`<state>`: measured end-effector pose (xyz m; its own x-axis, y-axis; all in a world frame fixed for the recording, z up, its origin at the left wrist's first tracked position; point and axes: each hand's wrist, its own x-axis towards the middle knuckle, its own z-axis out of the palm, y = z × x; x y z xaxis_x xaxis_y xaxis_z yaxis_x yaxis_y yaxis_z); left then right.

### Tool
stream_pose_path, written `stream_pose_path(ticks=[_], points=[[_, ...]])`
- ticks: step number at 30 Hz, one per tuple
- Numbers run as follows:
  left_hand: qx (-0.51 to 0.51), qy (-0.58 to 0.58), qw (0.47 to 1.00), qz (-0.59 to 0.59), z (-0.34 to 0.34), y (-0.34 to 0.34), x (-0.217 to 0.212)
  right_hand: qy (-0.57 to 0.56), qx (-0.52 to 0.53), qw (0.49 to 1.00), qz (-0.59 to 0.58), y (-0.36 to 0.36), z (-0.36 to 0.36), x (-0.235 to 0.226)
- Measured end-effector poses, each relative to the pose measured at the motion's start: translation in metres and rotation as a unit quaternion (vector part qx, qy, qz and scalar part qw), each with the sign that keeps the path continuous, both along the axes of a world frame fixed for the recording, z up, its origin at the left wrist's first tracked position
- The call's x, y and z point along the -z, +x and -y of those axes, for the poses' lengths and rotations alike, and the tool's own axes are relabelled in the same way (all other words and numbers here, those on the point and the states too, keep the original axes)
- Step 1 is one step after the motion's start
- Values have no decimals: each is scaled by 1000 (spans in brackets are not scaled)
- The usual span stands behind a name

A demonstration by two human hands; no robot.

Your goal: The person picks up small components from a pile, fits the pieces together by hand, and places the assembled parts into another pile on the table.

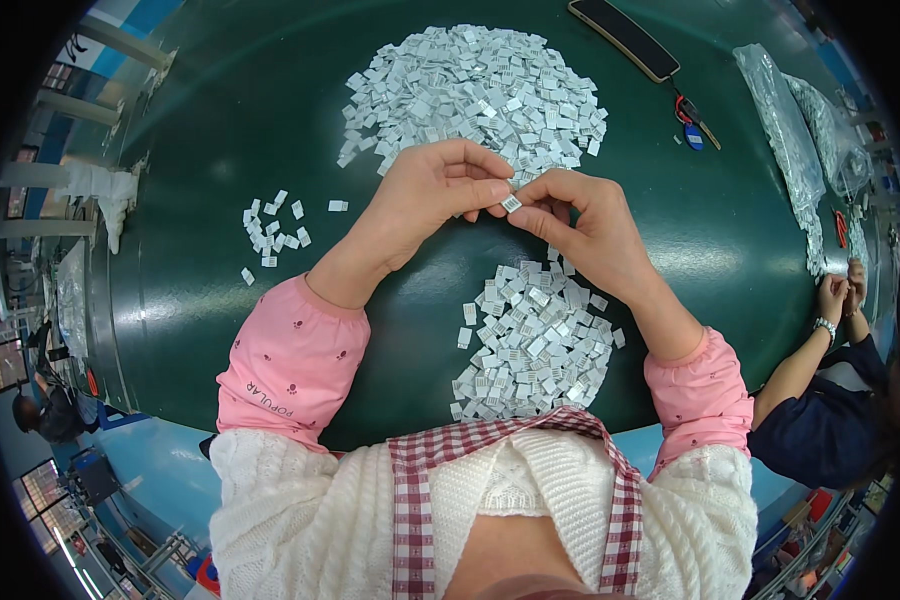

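Between my two hands, over the green table (410, 320), is a small white printed label piece (511, 203) with dark bars on it. My right hand (585, 220) pinches it between thumb and fingers. My left hand (440, 190) is closed beside it, thumb and forefinger pressed together at the piece's edge; whether they also grip something is hard to make out. Just beyond both hands spreads a large pile of such white pieces (470, 90). A second pile (540, 345) lies nearer to me, below my right hand. Off to the left is a small scattered group (273, 232).
At the far right lie a phone (625, 38) and keys with a blue tag (692, 135). Clear plastic bags (780, 120) line the right edge, near red-handled scissors (840, 229). Another person's hands (842, 290) work at the right edge. White cloth (110, 190) hangs at the left edge.
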<state>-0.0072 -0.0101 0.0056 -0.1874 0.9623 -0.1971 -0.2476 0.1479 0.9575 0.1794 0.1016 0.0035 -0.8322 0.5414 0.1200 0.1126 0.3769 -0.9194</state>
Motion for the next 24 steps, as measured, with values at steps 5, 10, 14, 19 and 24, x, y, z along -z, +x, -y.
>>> stream_pose_path(ticks=[5, 10, 14, 19, 24], points=[[1, 0, 1000, -8, 0, -1, 0, 54, -9, 998, 19, 1, -2, -7], [64, 1, 997, -40, 5, 13, -8, 127, 114, 985, -6, 8, -37, 1], [216, -8, 947, -239, 10, 30, -14, 123, 140, 980, 63, 14, -49, 1], [162, 19, 963, -216, 13, 31, -9, 189, 100, 972, 101, 13, -45, 3], [139, 37, 965, -218, 10, 31, -2, 265, 100, 953, 107, 13, -42, 11]])
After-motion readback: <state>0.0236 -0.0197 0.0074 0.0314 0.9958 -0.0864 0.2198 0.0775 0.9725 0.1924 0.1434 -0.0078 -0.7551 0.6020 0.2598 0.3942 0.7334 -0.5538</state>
